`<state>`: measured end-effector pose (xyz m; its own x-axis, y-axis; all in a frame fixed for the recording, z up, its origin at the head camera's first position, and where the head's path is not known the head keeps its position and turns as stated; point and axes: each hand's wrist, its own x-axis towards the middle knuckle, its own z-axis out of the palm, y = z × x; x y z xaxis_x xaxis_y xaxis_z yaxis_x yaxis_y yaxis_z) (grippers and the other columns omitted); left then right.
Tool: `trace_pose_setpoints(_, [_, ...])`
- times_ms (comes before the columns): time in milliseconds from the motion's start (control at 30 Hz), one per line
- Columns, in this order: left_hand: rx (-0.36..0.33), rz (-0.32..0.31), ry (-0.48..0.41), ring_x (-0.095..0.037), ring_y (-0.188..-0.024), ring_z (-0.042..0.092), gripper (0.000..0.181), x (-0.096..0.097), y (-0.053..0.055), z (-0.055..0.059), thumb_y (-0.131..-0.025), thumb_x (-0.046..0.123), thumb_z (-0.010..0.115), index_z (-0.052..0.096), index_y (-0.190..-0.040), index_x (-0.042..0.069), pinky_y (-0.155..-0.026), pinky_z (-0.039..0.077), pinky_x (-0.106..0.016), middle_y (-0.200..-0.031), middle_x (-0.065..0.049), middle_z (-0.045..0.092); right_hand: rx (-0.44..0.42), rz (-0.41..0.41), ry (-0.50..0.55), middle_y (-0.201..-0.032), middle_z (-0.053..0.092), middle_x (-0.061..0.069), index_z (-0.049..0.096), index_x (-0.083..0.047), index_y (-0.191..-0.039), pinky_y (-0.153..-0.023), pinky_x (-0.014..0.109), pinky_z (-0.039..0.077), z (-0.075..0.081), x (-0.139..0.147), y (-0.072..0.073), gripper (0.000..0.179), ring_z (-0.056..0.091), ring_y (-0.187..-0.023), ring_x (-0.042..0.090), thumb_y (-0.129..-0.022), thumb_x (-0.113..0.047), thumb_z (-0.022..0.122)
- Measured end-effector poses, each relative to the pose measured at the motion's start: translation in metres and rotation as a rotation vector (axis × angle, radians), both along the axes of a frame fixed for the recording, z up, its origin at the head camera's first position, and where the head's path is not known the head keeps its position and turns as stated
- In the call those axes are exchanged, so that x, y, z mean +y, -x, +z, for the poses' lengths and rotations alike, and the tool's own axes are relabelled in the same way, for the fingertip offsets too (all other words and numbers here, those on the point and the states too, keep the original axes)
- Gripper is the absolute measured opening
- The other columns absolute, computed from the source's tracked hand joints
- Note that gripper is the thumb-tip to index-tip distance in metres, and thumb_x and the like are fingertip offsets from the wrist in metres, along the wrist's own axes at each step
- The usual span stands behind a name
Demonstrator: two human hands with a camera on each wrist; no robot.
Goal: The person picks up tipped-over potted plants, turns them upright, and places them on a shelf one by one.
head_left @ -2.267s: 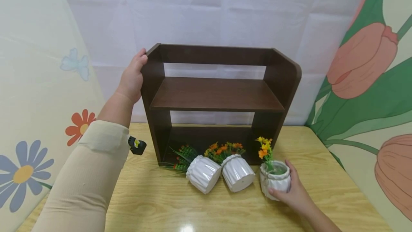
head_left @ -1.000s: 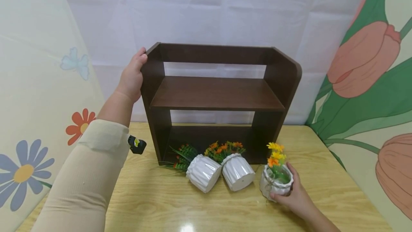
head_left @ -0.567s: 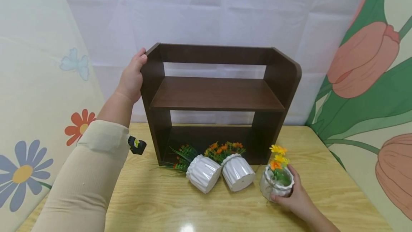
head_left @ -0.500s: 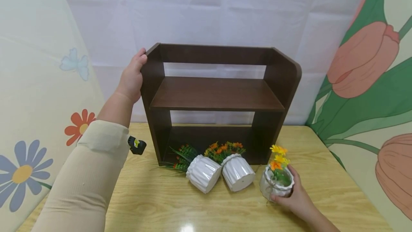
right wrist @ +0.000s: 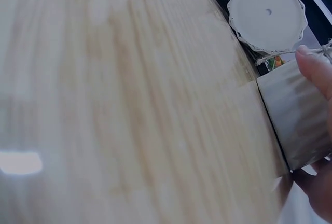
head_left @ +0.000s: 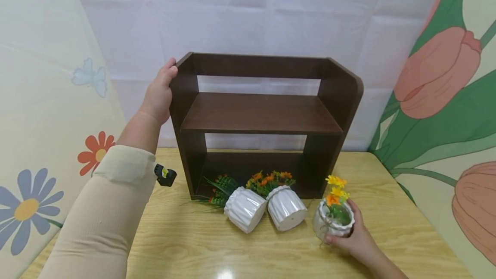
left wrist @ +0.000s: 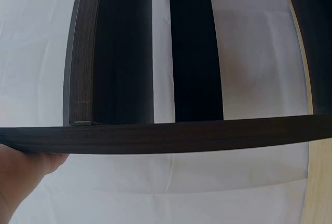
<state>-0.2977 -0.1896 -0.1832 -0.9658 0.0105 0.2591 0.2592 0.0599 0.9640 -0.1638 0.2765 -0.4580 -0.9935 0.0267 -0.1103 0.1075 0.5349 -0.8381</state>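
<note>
backing shelf [head_left: 261, 113] and woodgrain table [head_left: 193, 244]: white cloth [head_left: 252, 16]

The shelf [head_left: 261, 113] stands on the table [head_left: 193, 249], before the cloth [head_left: 248, 16]. In front of its lower compartment [head_left: 248, 163] lies the left pot [head_left: 245, 209], tipped, with the middle pot [head_left: 286, 208] just to its right, also tipped. Farther right, the third pot [head_left: 321, 225] sits within the right hand [head_left: 357, 237]. The left hand [head_left: 158, 94] is at the shelf's left side.

This is a room of unclear kind: table [head_left: 193, 249] at bottom, white cloth [head_left: 248, 16] top centre, flower-patterned walls [head_left: 430, 150] left and right.
</note>
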Motion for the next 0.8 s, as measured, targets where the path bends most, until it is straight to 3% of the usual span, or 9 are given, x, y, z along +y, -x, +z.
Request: trace_pose_setpoints(800, [0.009,0.014,0.004,-0.018,-0.144,0.021,0.055,0.0026,0.0012,0.0010,-0.104,0.046,0.022,0.012,-0.158,0.036,-0.121,0.020,-0.037,-0.166,0.007,0.009,0.068,-0.025,0.000,-0.152,0.022,0.035,-0.002,-0.008,-0.155,-0.112,0.064,0.022,-0.0036,-0.0014,-0.0006,0.123,0.030,-0.137,0.051,-0.071,-0.020,0.087])
